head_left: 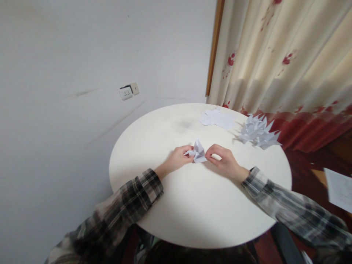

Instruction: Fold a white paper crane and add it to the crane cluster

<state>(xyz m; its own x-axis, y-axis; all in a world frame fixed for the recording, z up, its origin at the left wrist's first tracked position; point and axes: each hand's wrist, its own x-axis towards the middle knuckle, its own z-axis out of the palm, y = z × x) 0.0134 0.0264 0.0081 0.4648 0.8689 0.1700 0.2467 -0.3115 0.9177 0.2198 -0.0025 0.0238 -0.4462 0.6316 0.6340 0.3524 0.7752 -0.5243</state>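
A white folded paper crane (198,151) is held between my two hands, over the middle of the round white table (198,205). Its left end sits between the thumb and fingers of my left hand (180,157). One wing points up and another part spreads low toward the right. My right hand (223,159) pinches the crane's right tip, thumb against forefinger, leaving a gap inside the curled fingers. Fingertips of both hands partly cover the paper's ends.
Several finished paper cranes (257,131) are heaped at the table's right edge. Loose white paper sheets (217,118) lie at the back. A wall with a socket (126,93) stands to the left, a patterned curtain (275,66) behind on the right. A printed sheet (339,189) lies beyond the table.
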